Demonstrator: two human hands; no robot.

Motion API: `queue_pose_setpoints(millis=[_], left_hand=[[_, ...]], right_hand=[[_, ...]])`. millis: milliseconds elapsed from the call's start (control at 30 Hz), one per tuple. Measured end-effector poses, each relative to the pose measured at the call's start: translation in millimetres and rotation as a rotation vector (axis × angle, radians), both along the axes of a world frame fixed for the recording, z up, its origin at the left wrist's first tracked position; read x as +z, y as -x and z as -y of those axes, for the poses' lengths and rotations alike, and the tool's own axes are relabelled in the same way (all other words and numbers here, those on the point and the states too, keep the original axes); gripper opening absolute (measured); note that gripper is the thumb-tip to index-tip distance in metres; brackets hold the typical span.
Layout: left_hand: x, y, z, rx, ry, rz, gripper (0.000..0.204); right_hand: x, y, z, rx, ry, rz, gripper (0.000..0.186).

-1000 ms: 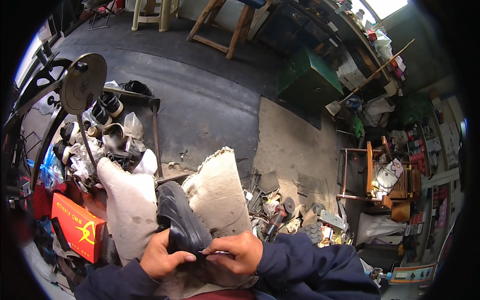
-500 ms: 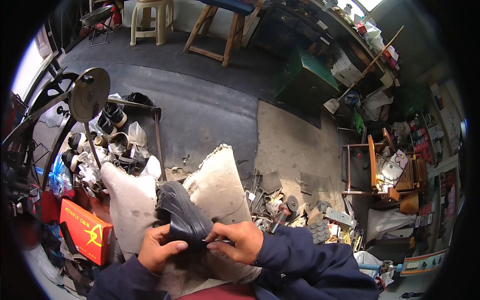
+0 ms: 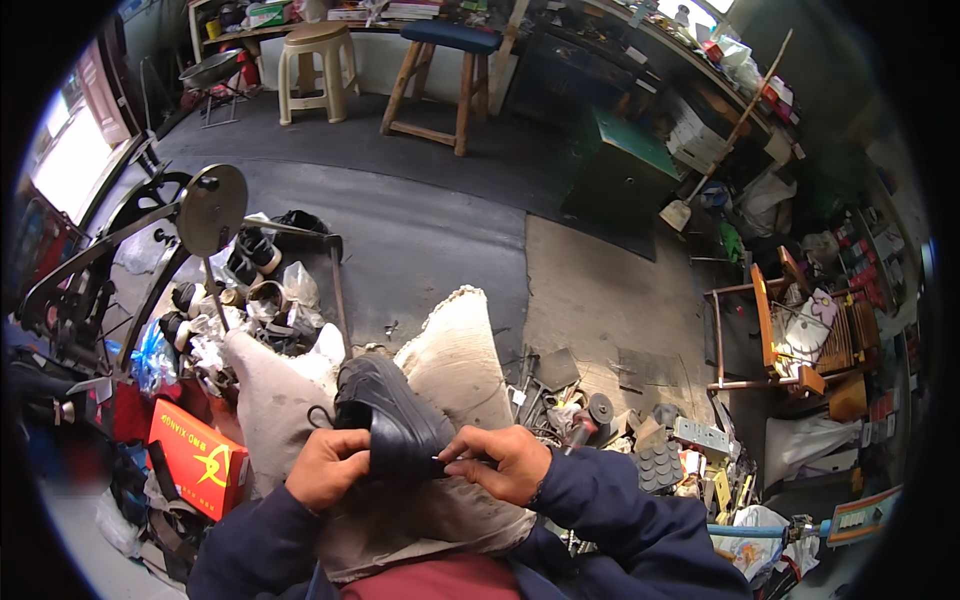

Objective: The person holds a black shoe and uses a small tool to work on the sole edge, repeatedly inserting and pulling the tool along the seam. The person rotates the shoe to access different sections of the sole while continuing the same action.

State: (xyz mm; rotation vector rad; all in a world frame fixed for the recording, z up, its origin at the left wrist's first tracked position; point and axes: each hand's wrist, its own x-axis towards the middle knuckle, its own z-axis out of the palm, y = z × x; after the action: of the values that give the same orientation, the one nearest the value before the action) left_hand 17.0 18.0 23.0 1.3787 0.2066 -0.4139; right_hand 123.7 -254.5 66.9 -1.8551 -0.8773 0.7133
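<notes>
Forward past the pale cloth (image 3: 458, 350): dark mat (image 3: 440, 250) is giving open room, stools (image 3: 318, 40) standing at its far edge. Left: metal disc (image 3: 213, 212) and shoe pile (image 3: 266, 295) are blocking; red box (image 3: 198, 455) is standing outboard of the left hand (image 3: 325, 472). Right: tool pile (image 3: 655, 465) is obstructing low passage near the right hand (image 3: 505, 465); concrete patch (image 3: 600, 290) beyond is lying mostly open.

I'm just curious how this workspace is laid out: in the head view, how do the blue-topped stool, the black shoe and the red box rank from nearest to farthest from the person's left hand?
From the left hand:
1. Black shoe: in its grip.
2. Red box: a little to its left.
3. Blue-topped stool: far ahead, across the dark floor.
</notes>
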Motion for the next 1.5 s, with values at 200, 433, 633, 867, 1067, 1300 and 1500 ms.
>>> queue_pose_setpoints(millis=[200,433,633,867,1067,1300,1500], left_hand=[[1,14,-1,0.256,-0.154,0.302,0.015],[16,26,-11,0.058,0.747,0.31,0.02],[-7,-2,-5,0.134,-0.397,0.556,0.005],[-32,-33,7,-0.001,0.077,0.467,0.016],[-34,-32,11,0.065,0.265,0.33,0.017],[-33,-28,7,0.02,0.315,0.167,0.011],[-41,-33,8,-0.009,0.398,0.328,0.018]], right_hand=[[-6,4,6,-0.048,-0.023,0.006,0.021],[-6,8,-1,-0.11,-0.061,-0.072,0.016],[-3,10,-15,-0.089,-0.151,0.032,0.017],[-1,0,-20,-0.075,-0.047,0.079,0.017],[0,-5,-22,-0.112,-0.029,-0.054,0.017],[3,-6,-24,-0.101,-0.011,-0.111,0.017],[-4,-4,-27,-0.156,0.026,-0.03,0.012]])
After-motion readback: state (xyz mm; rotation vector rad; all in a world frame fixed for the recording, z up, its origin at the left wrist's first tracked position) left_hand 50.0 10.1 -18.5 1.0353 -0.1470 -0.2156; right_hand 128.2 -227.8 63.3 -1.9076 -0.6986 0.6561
